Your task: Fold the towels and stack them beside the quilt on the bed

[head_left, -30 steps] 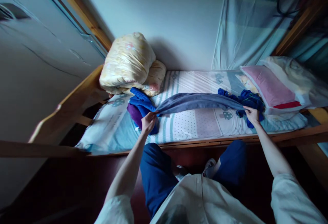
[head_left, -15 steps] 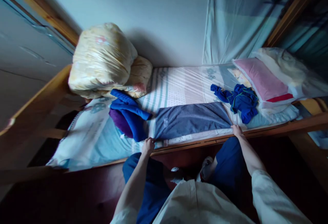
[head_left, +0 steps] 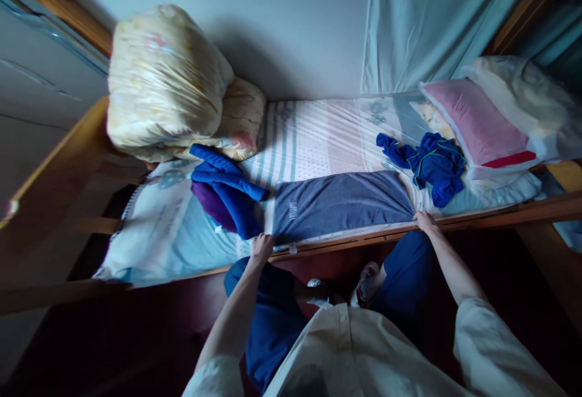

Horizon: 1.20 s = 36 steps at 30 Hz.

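A grey-blue towel (head_left: 341,206) with small white lettering near its left end lies stretched lengthwise along the front of the bed. My left hand (head_left: 262,246) is closed on its near left corner, at the mattress edge. At the near right corner, my right hand (head_left: 426,221) pinches the cloth, and creases run from there into the towel. Left of the towel, close to my left hand, lies a rumpled blue garment (head_left: 230,182) with a purple part (head_left: 211,206). Another crumpled blue garment (head_left: 434,163) with thin green trim rests beyond my right hand.
A bulky yellow floral quilt (head_left: 166,82) is heaped at the bed's left end. On the right lie a pink pillow (head_left: 477,118) and a plastic-wrapped bundle (head_left: 522,97). The wooden bed rail (head_left: 354,240) runs before my knees. A pale curtain (head_left: 409,27) hangs by the wall.
The view has tilted down slightly, so the bed appears higher. Both hands keep their hold on the towel's near corners, and the towel looks little changed.
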Motion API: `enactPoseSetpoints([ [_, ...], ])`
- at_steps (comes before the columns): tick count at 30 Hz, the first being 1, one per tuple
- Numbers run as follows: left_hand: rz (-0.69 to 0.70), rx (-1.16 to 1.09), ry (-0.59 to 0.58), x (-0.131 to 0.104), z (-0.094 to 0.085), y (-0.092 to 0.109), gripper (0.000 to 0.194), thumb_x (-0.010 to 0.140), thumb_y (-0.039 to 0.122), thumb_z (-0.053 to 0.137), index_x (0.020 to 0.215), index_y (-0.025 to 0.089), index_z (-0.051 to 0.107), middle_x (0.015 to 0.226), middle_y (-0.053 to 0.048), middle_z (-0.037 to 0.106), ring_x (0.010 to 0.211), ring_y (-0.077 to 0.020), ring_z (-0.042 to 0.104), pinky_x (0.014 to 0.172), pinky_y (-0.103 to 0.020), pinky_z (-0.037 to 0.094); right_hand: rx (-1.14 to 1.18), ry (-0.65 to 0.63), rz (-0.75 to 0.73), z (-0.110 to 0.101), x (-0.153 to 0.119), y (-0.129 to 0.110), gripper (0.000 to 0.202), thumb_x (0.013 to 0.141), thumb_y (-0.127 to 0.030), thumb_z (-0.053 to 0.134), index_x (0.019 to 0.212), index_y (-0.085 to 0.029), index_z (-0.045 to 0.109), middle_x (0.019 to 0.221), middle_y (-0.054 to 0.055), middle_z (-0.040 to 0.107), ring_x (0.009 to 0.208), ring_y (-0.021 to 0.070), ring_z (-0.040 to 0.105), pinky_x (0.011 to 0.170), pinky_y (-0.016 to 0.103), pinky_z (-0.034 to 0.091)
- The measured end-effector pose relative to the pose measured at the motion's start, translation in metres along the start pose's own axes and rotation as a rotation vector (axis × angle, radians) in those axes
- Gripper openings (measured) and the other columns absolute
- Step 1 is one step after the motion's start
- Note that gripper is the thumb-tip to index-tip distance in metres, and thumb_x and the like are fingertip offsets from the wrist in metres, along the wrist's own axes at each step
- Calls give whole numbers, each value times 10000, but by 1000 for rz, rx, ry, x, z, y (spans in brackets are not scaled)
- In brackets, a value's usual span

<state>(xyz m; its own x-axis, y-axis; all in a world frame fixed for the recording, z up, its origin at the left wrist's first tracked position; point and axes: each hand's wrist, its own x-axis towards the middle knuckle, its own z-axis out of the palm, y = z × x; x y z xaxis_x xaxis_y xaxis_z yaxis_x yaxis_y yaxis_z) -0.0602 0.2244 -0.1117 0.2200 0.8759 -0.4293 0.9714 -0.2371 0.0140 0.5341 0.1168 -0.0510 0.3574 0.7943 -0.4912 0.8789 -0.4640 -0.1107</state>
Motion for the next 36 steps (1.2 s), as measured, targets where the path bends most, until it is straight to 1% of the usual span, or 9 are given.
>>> enactPoseSetpoints([
  [4,16,2,5,22,-4,16,267,802,96,531,913,174,761,1054,-194,740,1197,-390,620,981,-516,508,-68,-36,18,-9,11,-22,245,938,-73,526,909,-141,759,1039,201,753,1003,298,704,912,418,491],
  [9,58,-297,334,55,-3,77,492,957,242,461,1416,159,615,1577,-192,492,1473,-361,414,1197,-542,356,-71,23,-119,6,29,-103,373,990,-117,485,1319,-108,661,1412,228,638,1342,299,560,1129,435,398],
  [14,29,-462,366,75,30,139,577,1005,328,426,1540,124,497,1680,-195,334,1584,-361,239,1272,-596,211,38,163,-478,62,44,-224,547,1041,-246,425,1566,-95,442,1668,172,374,1565,293,301,1255,469,284],
  [17,3,-481,416,78,57,146,590,1018,339,408,1563,123,469,1695,-181,305,1604,-339,188,1290,-590,157,100,221,-616,107,56,-277,562,1051,-297,436,1575,-94,435,1670,161,372,1585,273,270,1290,477,237],
  [20,9,-489,478,82,75,140,601,1016,354,413,1580,150,451,1709,-149,285,1611,-313,172,1305,-560,129,135,247,-660,148,69,-301,579,1061,-363,447,1580,-107,429,1676,146,361,1592,261,258,1308,490,204],
  [24,-9,-531,470,88,81,134,623,995,365,449,1593,189,437,1718,-124,268,1607,-314,191,1305,-568,125,139,270,-658,176,76,-305,634,1066,-395,449,1625,-117,338,1713,122,271,1615,245,184,1327,498,136],
  [30,-20,-560,455,85,72,137,630,980,359,456,1587,188,448,1701,-142,306,1603,-319,208,1300,-579,133,132,245,-743,168,81,-285,650,1069,-416,441,1628,-102,331,1702,125,297,1610,223,208,1331,456,153],
  [33,-27,-576,447,83,70,138,637,973,348,458,1590,191,442,1705,-143,296,1604,-325,200,1299,-591,127,117,255,-720,155,88,-245,646,1066,-412,436,1631,-115,335,1689,119,332,1599,222,246,1329,448,170],
  [36,-26,-569,453,83,70,138,642,970,342,463,1594,196,436,1706,-141,292,1603,-328,201,1296,-599,134,80,292,-582,137,99,-179,639,1070,-400,396,1633,-105,330,1688,124,337,1598,223,250,1328,443,168],
])
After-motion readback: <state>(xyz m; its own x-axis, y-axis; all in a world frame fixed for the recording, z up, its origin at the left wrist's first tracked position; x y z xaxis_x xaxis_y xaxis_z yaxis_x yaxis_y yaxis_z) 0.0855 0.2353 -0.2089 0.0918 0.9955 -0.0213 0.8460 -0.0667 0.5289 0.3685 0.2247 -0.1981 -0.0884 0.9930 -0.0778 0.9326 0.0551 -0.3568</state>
